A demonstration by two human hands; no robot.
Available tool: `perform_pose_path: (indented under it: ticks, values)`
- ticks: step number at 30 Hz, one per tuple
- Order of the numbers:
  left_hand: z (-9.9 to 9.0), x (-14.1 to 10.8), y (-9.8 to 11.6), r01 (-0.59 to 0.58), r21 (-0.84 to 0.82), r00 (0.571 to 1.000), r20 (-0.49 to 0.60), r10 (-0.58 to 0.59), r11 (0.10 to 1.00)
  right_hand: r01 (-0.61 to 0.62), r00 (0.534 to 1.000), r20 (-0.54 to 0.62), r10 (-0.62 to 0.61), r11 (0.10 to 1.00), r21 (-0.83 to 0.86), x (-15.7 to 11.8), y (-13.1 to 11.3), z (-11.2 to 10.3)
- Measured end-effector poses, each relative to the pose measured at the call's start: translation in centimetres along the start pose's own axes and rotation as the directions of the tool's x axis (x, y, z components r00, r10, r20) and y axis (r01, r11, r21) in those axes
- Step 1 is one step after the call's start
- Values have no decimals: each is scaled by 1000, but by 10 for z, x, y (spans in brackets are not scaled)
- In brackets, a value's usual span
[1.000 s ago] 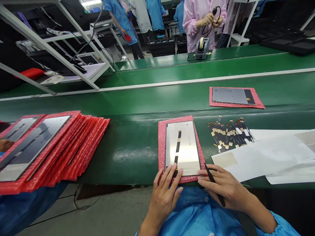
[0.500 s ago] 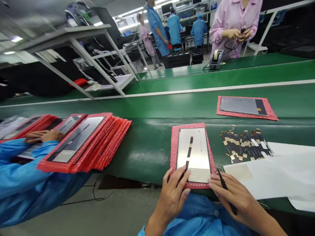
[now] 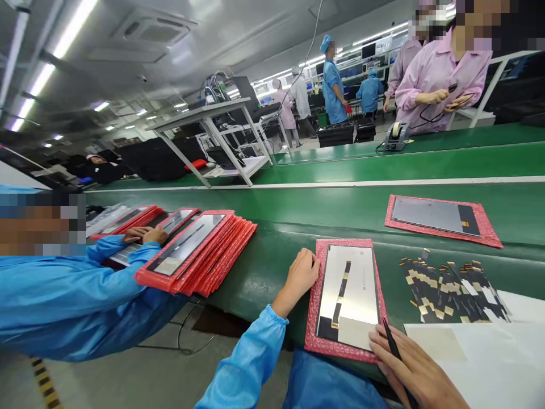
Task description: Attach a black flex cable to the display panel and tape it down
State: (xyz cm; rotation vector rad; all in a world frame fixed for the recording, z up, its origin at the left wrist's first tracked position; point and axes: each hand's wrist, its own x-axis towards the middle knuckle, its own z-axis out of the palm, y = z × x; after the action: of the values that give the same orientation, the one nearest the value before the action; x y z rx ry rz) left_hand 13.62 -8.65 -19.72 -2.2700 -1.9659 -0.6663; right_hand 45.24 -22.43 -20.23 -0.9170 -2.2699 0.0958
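Left hand (image 3: 303, 274) curled on the pink tray (image 3: 315, 318) edge at counter (image 3: 272, 255) front; right hand (image 3: 415, 369) pinches a black stylus (image 3: 392, 346). Panel (image 3: 351, 292) overhangs slightly; a nudge could tip it or crease the flex strip (image 3: 340, 292).

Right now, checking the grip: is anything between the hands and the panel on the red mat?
Nothing visible. The left hand grips the red mat at its left edge; the right hand, holding a black tool, touches the panel at its near corner.
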Motion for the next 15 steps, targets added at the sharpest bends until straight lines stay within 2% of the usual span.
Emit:
perform_pose_path:
  ticks: [2, 5, 9, 10, 12, 15]
  values:
    - [2, 1, 1, 120, -175, 988, 121, -99, 977, 25, 1000, -5, -25, 999, 26, 0, 2, 1]
    - [1, 2, 4, 260, -398, 956, 231, -178, 880, 52, 999, -17, -51, 993, 101, -2, 5, 4]
    - [-4, 6, 9, 391, -508, 915, 306, -263, 767, 22, 1000, 3, -22, 985, 174, -3, 10, 7]
    - [-4, 8, 9, 441, -523, 893, 339, -297, 729, 29, 1000, 6, -31, 985, 171, -3, 11, 8]
    - [-4, 11, 8, 564, -560, 822, 452, -346, 607, 53, 999, 1, -53, 985, 164, -1, 12, 9]
    - [-3, 17, 6, 686, -573, 725, 588, -358, 448, 84, 996, -15, -83, 983, 161, 1, 14, 9]
